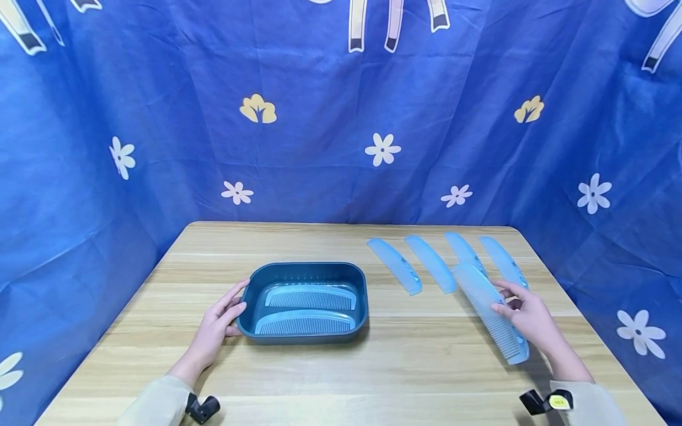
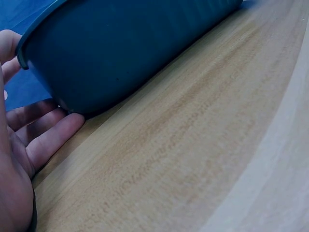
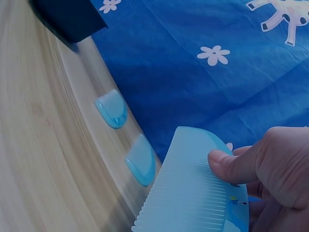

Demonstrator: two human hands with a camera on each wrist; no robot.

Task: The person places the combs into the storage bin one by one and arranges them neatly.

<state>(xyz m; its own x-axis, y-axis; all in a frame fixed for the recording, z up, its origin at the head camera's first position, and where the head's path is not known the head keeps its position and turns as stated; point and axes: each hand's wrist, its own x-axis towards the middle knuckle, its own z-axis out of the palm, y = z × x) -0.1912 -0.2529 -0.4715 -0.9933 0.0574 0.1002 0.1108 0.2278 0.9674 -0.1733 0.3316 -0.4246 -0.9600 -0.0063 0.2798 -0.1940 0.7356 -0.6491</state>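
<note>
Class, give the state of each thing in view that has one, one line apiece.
Basin: upright, open-topped
Two combs in it: lying side by side
Four combs on the table: lying in a row
Held comb: lifted
Right grip: pinching that comb
Left grip: touching the basin's left end
Blue cloth: hanging, creased

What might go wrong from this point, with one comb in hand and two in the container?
The right hand pinches the held comb from its smooth-backed side, so it might tilt or slip. In the head view that comb's far end overlaps a loose comb on the table; a low sweep might nudge it. The left hand touches the container; a push might slide the two combs inside.
</note>
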